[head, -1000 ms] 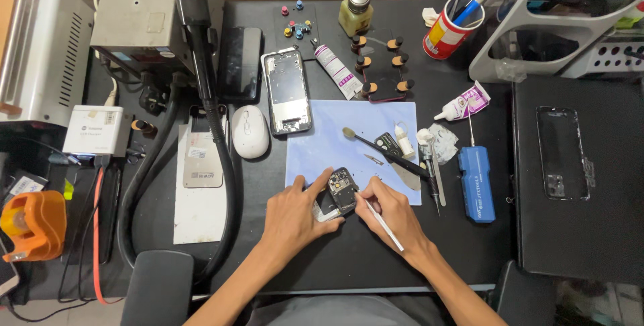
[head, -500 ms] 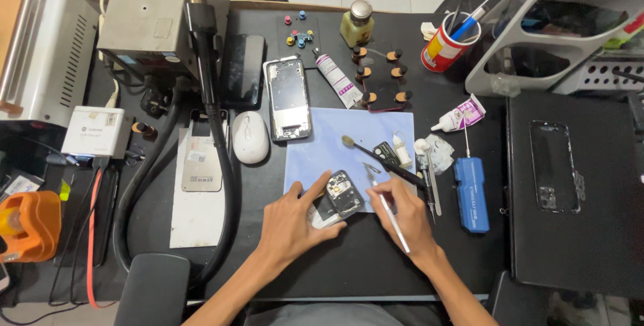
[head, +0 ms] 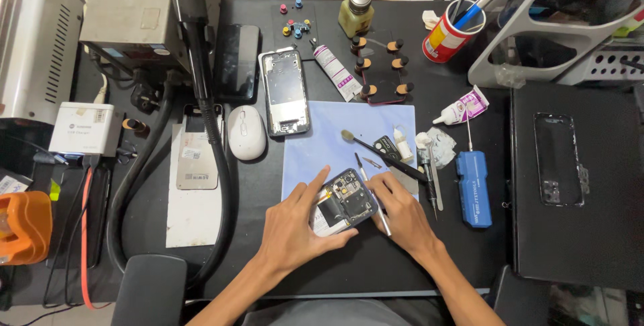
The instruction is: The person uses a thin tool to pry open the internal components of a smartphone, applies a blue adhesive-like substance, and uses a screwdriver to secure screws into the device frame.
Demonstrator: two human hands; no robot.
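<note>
Comparing with earlier frames: view sits slightly lower and nearer; both hands stay on the same opened phone, which has turned little on the mat.
Desk: black worktop [head: 469,245], crowded with repair gear.
Blower unit: grey box [head: 134,4] at upper left, thick black hose [head: 201,84] curving down toward the near edge.
Mat: pale blue sheet [head: 322,138] at centre; the work lies on its near edge.
Blue case: upright blue tool case [head: 473,188], right of the mat.
Spare phone: silver frame [head: 284,91], face up, above the mat's left corner.
Mouse: white [head: 246,132], just left of the mat.
Opened phone: small, back removed, boards exposed [head: 343,200], tilted, resting at the mat's near edge between the hands.
Left hand: [head: 295,232] fingers half curled round the phone's left and lower edges, index finger stretched along its top side; steadying grip, not a closed fist.
Right hand: [head: 402,208] pinched closed on a thin white-handled tool [head: 376,202], held pen-fashion, its tip at the phone's right edge.
Brush: dark-handled [head: 382,155], lying diagonally on the mat, beyond the right hand.
</note>
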